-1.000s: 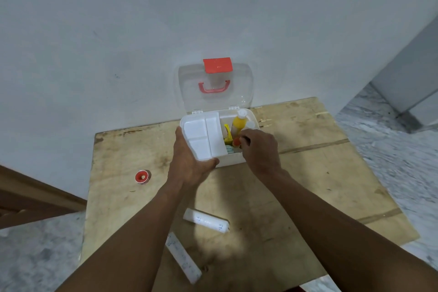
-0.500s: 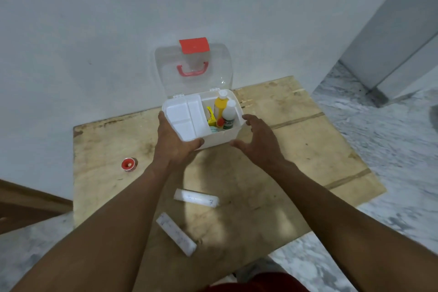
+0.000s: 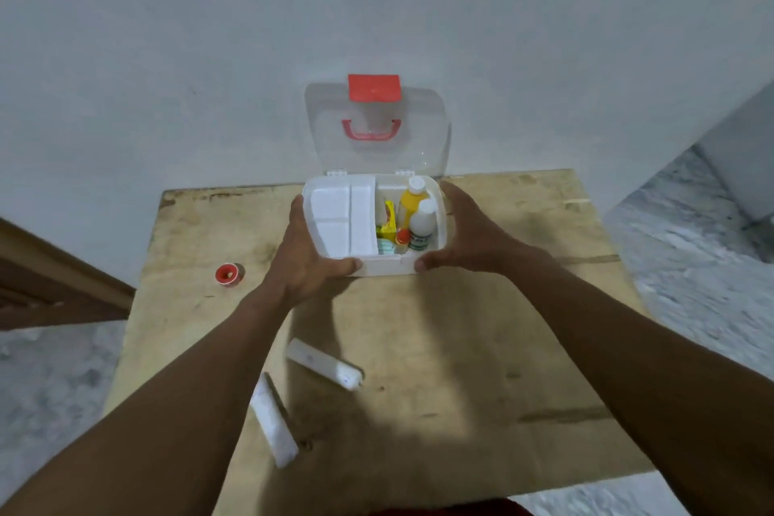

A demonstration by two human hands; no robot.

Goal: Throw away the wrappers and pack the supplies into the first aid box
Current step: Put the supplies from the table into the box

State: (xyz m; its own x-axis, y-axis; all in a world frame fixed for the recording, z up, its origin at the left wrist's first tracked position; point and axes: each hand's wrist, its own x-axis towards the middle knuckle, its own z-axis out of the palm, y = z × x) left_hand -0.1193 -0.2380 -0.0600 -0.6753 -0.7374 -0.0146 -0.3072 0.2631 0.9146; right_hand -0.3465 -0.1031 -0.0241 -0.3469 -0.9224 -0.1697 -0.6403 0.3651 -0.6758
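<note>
The first aid box [image 3: 385, 266] stands at the rear centre of the wooden counter [image 3: 481, 348], close to the white wall [image 3: 188, 54]. Its clear lid [image 3: 423, 147] is raised upright, with the red latch [image 3: 374, 87] at the top edge and the red handle [image 3: 371, 131] below it. A white divided tray [image 3: 337, 218] occupies the left part of the box. The right part holds a yellow bottle [image 3: 411, 202] and a white bottle [image 3: 424, 225], both upright with white caps, plus several smaller items in yellow, red and teal that are too small to identify. The left grip [image 3: 305, 264] holds the left side of the box, thumb on the front edge. The right grip [image 3: 473, 241] holds the right side, thumb at the front corner and fingers along the far wall. Two white wrapped packs [image 3: 324, 369] [image 3: 274, 421] lie near each other on the counter, well in front of the box. A red-and-white tape roll [image 3: 229, 274] sits apart on the left.
</note>
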